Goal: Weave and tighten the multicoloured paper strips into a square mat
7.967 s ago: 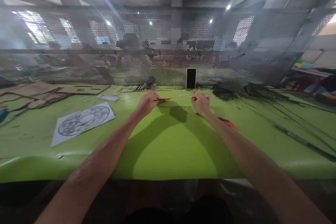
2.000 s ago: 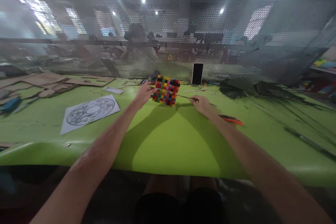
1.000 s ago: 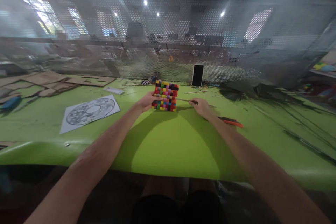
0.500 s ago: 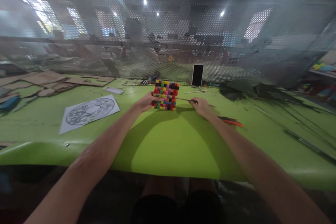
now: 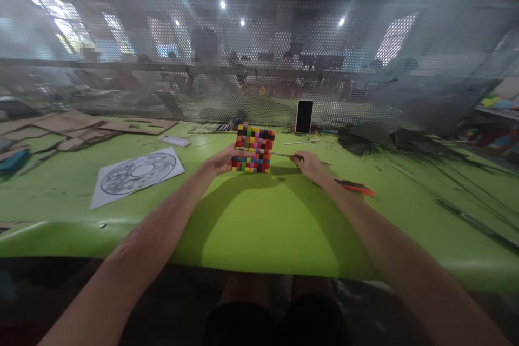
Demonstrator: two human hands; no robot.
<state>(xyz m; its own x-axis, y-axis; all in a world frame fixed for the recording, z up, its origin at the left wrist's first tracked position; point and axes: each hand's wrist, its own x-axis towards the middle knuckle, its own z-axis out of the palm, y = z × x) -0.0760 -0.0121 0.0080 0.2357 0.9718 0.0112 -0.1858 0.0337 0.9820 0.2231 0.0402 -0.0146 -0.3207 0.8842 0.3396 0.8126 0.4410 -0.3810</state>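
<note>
At the far left of the frame the cardboard offcuts [image 5: 73, 127] lie flat on the green surface [image 5: 267, 216], and nearer me the printed sheet [image 5: 138, 174] with its round pattern sits where it sat a second ago. Just left of centre, my left hand [image 5: 222, 161] is closed around the left edge of the block [image 5: 253, 148], a slab of small coloured cubes, with the thumb across its front face. The block stands upright on its lower edge at the centre of the frame, squarer to me than two seconds ago, when it leaned tilted off the surface. Eight seconds ago it was not in my hands at all. So I judge the block is now steadied and presented for work on its right side. Right of it, my right hand [image 5: 311, 164] pinches a thin stick [image 5: 284, 154] whose tip reaches the block's right edge; half a second ago it lay across the face. Whether it touches I cannot tell. Behind stands a dark phone [image 5: 304, 116] against the mesh, and an orange tool [image 5: 357, 188] lies beside my right wrist.
</note>
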